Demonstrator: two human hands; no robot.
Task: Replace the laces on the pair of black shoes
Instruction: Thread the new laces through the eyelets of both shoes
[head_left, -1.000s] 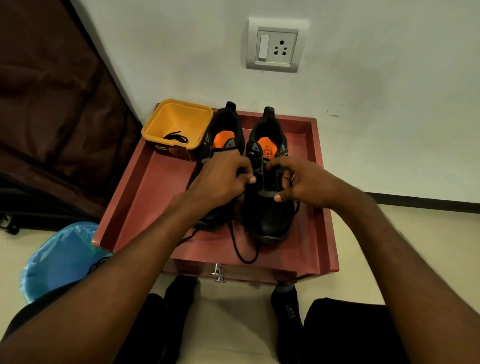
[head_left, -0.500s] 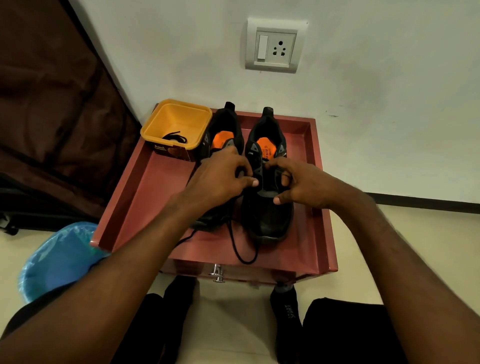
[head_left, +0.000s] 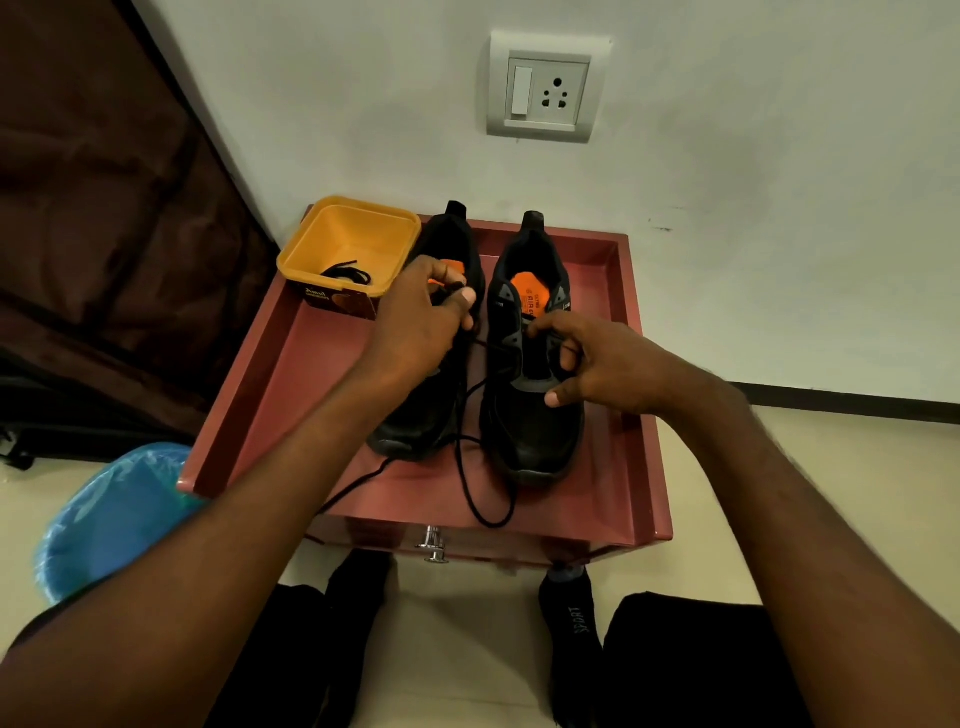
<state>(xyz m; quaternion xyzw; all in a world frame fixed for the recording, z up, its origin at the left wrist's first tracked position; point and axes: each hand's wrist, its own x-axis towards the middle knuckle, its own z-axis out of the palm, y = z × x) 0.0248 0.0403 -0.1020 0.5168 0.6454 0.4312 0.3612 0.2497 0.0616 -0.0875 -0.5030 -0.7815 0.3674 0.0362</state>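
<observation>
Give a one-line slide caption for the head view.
Left hand pulls black lace from right shoe; right hand steadies it.

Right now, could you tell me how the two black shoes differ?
The right shoe shows its whole orange insole, and the right hand works at its eyelets. The left shoe is mostly hidden beneath the left hand, which pinches a lace. Both stand toes toward the person.

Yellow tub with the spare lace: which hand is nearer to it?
Left. The left hand is just right of the yellow tub, over the left shoe; the right hand is farther right, on the right shoe.
</observation>
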